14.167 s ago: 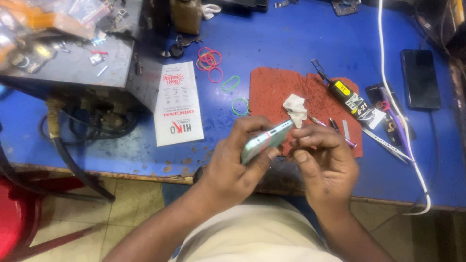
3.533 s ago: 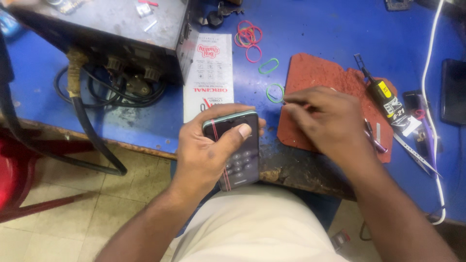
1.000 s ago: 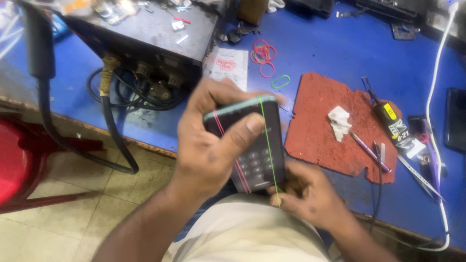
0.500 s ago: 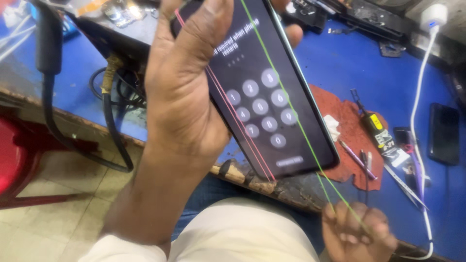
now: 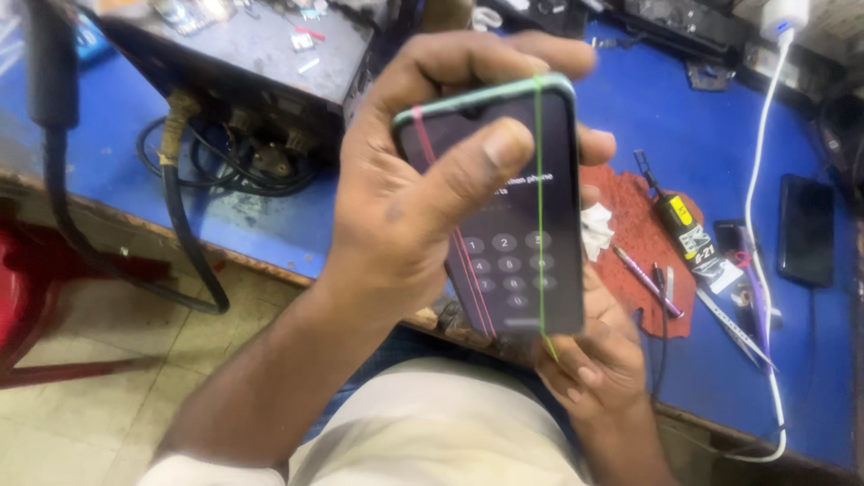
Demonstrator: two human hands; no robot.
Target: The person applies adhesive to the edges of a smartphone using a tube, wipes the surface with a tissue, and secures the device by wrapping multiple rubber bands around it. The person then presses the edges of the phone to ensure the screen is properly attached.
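A: What is nearest?
B: The right hand (image 5: pixel 589 360), fingers curled, pinching a green rubber band (image 5: pixel 539 207) under the phone (image 5: pixel 513 225).
A: And the left hand (image 5: pixel 405 198)?
B: It grips the phone upright above the worktop (image 5: pixel 720 117) edge, thumb across the lit keypad screen.
A: Farther off?
B: A red mat (image 5: pixel 639 243) with tools, a white cable (image 5: pixel 760 180).

Phone repair workshop: blue bench (image 5: pixel 270 229), red work mat (image 5: pixel 643 261) with tweezers (image 5: pixel 646 281), glue tube (image 5: pixel 682 229), spare phone (image 5: pixel 805 229) far right, grimy metal equipment box (image 5: pixel 243 67) trailing cables far left.
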